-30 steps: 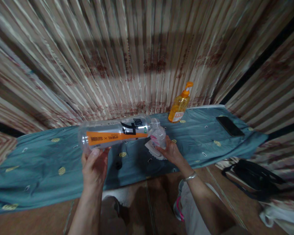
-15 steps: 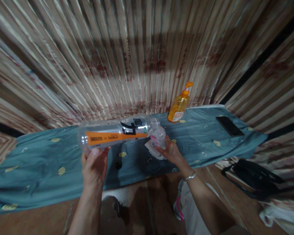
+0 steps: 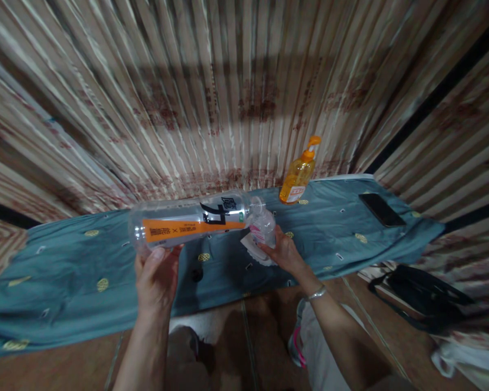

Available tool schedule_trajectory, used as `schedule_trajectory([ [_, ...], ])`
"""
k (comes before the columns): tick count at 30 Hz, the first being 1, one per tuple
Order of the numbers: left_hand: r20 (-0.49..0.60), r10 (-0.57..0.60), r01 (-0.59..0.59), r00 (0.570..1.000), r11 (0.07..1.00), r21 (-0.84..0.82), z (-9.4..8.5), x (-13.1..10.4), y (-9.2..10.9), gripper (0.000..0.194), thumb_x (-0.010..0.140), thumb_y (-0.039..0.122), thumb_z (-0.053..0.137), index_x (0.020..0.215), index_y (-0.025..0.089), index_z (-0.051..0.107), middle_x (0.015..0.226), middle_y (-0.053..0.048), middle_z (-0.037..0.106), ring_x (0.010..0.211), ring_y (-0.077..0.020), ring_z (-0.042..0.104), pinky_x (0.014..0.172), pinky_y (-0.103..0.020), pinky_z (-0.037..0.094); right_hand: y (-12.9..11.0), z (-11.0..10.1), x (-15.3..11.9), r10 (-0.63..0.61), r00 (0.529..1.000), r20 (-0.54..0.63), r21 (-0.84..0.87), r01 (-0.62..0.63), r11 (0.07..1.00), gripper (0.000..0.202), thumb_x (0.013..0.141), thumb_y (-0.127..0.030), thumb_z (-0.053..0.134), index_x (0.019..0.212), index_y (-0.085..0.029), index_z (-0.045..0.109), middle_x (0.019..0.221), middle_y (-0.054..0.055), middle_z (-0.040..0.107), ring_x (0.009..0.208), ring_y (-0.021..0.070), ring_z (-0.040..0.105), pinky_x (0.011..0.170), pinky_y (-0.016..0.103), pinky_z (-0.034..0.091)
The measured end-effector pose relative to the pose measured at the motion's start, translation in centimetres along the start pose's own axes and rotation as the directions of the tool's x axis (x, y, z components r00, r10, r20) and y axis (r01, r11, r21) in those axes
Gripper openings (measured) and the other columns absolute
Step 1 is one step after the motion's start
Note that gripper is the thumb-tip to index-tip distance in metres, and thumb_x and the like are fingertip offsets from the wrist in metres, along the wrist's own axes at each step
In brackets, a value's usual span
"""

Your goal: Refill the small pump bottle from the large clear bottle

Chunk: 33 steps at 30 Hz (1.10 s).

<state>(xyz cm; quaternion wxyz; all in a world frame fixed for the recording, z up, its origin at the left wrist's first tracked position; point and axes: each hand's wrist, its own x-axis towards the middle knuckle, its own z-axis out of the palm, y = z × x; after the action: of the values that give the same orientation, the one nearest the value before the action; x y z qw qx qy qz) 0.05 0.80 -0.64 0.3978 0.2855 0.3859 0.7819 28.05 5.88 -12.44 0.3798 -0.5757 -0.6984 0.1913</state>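
Note:
A large clear bottle (image 3: 191,220) with an orange and black label lies sideways in the air above the teal cloth. Its base end rests in my left hand (image 3: 157,277), thumb in front. The neck points right and meets a small clear plastic cup or container (image 3: 263,227) with pink marks. My right hand (image 3: 283,250) grips that small container from the right. Under it a white scalloped piece (image 3: 258,252) shows, partly covered by my fingers. Whether liquid passes between bottle and container cannot be made out.
On the teal cloth (image 3: 228,277) a pump bottle of yellow liquid (image 3: 297,179) stands behind my right hand. A dark phone (image 3: 382,210) lies at the right. A small black round thing (image 3: 196,275) is near the front. A black bag (image 3: 421,293) sits lower right.

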Motion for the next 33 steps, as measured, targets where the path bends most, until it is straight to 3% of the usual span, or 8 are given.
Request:
schedule_trajectory([
  [33,0.006,-0.013,0.013,1.000,1.000,-0.002,0.32,-0.17,0.29,0.048,0.049,0.038,0.095,0.092,0.026,0.078,0.082,0.001,0.073,0.077,-0.0166,0.066,0.073,-0.029,0.058,0.03,-0.05,0.06,0.006,1.000,0.006,0.013,-0.007,1.000,0.044,0.082,-0.032,0.073,0.121,-0.018,0.056,0.102,0.011,0.077,0.091,0.0280,0.076,0.077,0.036,0.059],
])
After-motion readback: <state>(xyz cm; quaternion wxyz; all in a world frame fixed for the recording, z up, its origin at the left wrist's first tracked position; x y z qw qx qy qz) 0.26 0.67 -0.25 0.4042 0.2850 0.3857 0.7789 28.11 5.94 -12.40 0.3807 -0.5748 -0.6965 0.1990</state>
